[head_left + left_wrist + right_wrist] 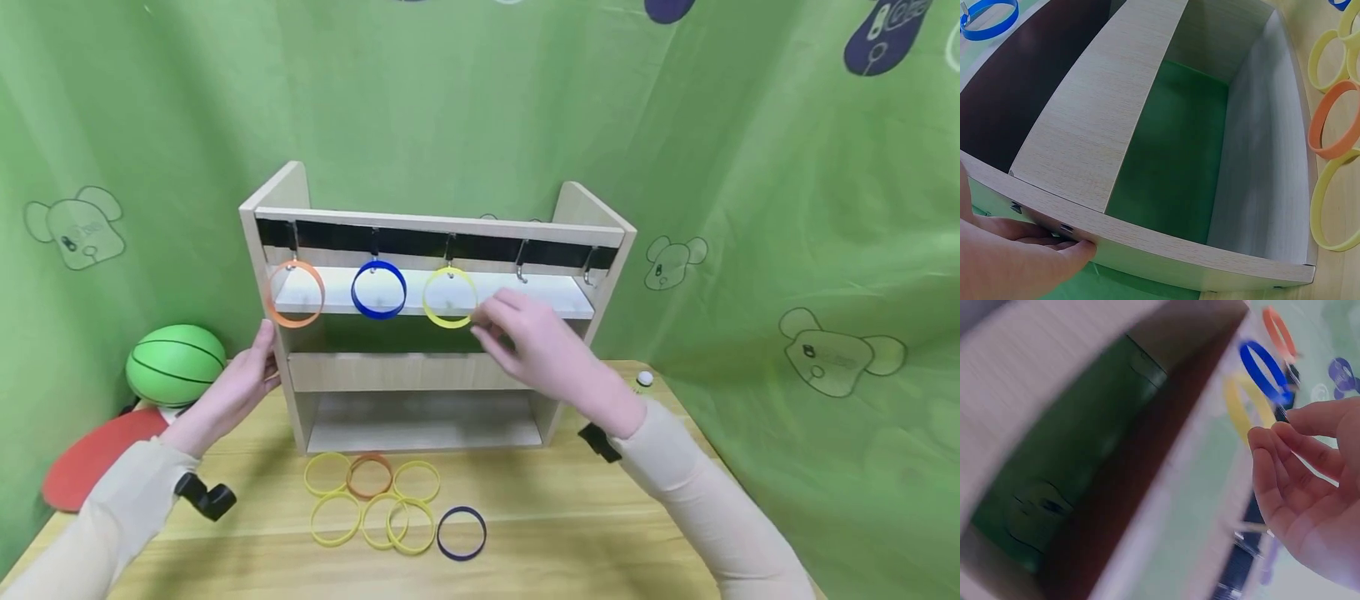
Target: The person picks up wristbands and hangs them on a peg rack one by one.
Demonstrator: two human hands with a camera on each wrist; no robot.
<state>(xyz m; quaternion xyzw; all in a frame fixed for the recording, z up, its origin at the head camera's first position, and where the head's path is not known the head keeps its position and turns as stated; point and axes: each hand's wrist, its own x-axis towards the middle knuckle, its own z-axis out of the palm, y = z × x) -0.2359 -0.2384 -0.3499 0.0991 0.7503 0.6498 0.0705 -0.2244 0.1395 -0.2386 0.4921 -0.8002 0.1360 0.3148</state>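
Observation:
On the hooks of a small wooden rack [390,372] hang an orange ring [322,293], a blue ring [406,292] and a yellow ring [426,304], left to right. My right hand [534,342] is at the lower right edge of the yellow ring, fingers loosely bent. In the right wrist view its fingertips overlap the hanging yellow ring [1235,406], and nothing shows between thumb and forefinger. My left hand [238,385] rests against the rack's left side panel. The left wrist view has its fingers [1041,250] lying along that panel's outer face.
Two bare hooks [522,262] are at the rack's right. Several yellow rings [312,525], an orange ring [370,455] and a dark blue ring [483,533] lie on the wooden table [570,533] in front. A green ball [176,365] and a red paddle [105,454] are at left.

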